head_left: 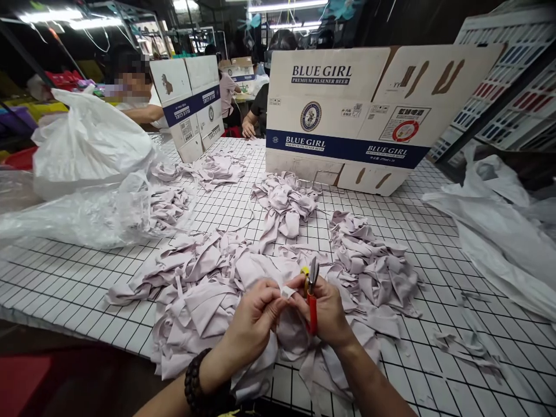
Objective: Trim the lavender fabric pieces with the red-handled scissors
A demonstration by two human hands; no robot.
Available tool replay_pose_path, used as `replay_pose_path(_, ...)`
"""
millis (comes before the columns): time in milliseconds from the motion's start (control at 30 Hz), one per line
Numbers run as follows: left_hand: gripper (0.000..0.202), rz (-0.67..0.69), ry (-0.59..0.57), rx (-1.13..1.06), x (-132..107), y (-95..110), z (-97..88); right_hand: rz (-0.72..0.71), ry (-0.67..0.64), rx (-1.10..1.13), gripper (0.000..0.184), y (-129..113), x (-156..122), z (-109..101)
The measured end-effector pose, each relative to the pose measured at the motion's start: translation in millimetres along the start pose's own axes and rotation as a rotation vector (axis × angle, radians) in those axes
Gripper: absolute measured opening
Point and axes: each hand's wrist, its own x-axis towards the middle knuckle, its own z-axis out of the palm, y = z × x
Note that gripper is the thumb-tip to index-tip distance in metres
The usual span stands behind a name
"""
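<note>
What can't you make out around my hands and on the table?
- White piece: head view; too small to tell any print, with fingers of the left hand and right hand over its ends.
- Scissors: head view; the right hand hides part of the handles.
- Whatever is behind the large box: head view; its panels block it.
- White bag at right: head view; cut off by the right edge.

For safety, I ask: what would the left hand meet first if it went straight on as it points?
Probably the right hand, just beyond the small white tag; exact depth is unclear.
</note>
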Motion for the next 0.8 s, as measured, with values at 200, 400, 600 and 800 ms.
replay_pose_path(200,0.031,0.159,0.085,0.162,4.2,-5.1,0.0,0.091,-0.043,0.051,0.030,1.4,-1.1,4.1)
replay_pose_path(400,0.033,0.009,-0.055,-0.199,6.8,-19.7,2.6,0.146,-0.165,-0.064,0.027,-9.0,-6.9,-15.9)
replay_pose_path(600,0.032,0.060,-0.098,-0.049,8.1,-16.0,2.3,0.043,-0.117,-0.682,0.029,-32.2,-26.6,-49.9)
replay_pose_path(800,0.029,0.172,-0.186,0.135,9.1,-9.8,2.2,0.067,-0.135,-0.918,0.028,-36.4,-36.6,-47.9)
